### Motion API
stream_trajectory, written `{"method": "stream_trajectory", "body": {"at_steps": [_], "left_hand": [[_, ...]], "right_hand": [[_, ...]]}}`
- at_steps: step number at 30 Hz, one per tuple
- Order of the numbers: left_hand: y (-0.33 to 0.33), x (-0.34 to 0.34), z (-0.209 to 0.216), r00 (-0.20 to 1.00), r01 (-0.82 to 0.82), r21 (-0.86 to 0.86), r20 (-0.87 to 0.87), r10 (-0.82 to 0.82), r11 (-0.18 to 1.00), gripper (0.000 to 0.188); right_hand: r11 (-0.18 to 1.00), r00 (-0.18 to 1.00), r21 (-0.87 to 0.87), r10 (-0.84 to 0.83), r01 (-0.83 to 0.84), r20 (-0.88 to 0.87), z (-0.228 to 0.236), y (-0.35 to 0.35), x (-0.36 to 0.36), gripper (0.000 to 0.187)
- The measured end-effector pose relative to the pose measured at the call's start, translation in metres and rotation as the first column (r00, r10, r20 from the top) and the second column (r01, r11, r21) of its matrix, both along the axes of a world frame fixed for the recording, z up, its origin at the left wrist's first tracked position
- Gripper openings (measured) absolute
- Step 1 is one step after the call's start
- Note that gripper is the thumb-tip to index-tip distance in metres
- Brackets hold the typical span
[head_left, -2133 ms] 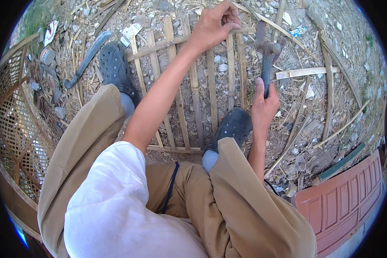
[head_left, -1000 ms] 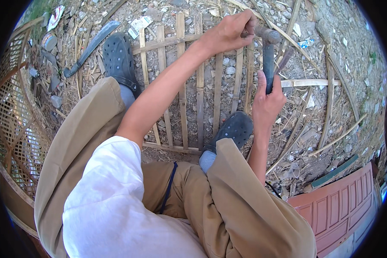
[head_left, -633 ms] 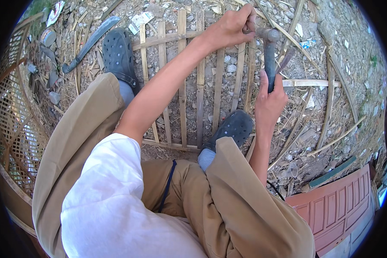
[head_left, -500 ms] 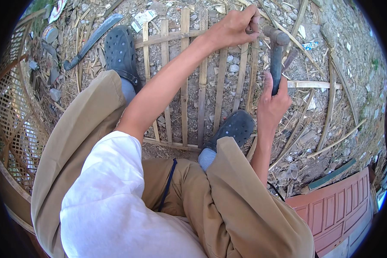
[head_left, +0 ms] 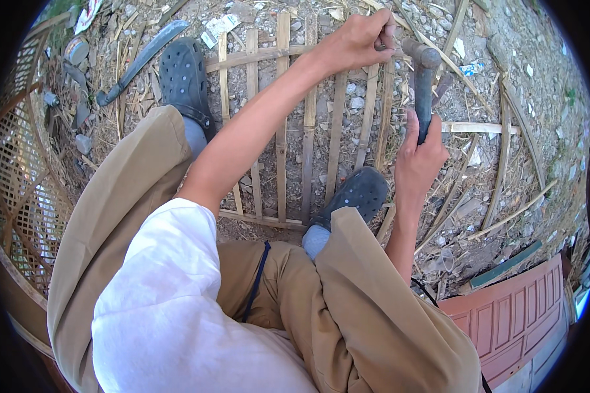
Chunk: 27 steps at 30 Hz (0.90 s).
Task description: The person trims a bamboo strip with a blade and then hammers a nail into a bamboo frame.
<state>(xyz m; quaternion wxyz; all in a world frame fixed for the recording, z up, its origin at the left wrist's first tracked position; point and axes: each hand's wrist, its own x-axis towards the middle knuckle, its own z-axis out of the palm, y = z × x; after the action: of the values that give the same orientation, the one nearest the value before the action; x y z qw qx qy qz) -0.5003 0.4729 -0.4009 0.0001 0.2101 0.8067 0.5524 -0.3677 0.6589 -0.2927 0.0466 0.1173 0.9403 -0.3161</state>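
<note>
My right hand [head_left: 423,150] grips a hammer [head_left: 423,92] by its dark handle, and the rusty head points up beside my left hand. Reaching across the frame, my left hand [head_left: 360,42] has its fingers pinched together at the far right corner of a frame of bamboo slats [head_left: 308,131]. What the pinch holds is too small to make out. The slats lie side by side on the ground, crossed by a far strip [head_left: 255,57] and a near strip [head_left: 262,219].
My feet in dark clogs [head_left: 183,78] are at the slat frame. A machete [head_left: 144,60] lies at the far left, beside a woven lattice [head_left: 26,196]. Loose bamboo strips [head_left: 505,137] lie at right on stony ground. A reddish panelled board [head_left: 514,314] is at the lower right.
The hammer and my right hand have shifted very slightly to the right. My left hand stays in the same place.
</note>
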Motion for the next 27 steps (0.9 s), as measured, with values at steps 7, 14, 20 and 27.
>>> {"method": "stream_trajectory", "body": {"at_steps": [7, 14, 20, 27], "left_hand": [[-0.002, -0.003, -0.004, 1.000, 0.000, 0.020, -0.001, 0.000, 1.000, 0.038], [0.002, -0.003, -0.004, 1.000, 0.002, 0.032, 0.030, -0.002, 1.000, 0.037], [-0.005, -0.005, -0.003, 0.999, -0.008, 0.034, 0.053, 0.006, 0.999, 0.037], [-0.004, -0.006, -0.004, 0.999, -0.001, 0.024, 0.052, 0.000, 1.000, 0.036]], "right_hand": [[0.999, 0.999, 0.027, 0.032, -0.033, 0.038, 0.005, 0.002, 0.001, 0.029], [0.997, 0.998, 0.059, 0.054, -0.056, 0.037, 0.002, 0.004, 0.001, 0.028], [0.995, 0.988, 0.051, 0.074, -0.082, 0.134, 0.002, 0.003, -0.006, 0.031], [0.996, 0.996, 0.070, 0.052, -0.057, 0.070, 0.002, -0.003, -0.003, 0.029]]}}
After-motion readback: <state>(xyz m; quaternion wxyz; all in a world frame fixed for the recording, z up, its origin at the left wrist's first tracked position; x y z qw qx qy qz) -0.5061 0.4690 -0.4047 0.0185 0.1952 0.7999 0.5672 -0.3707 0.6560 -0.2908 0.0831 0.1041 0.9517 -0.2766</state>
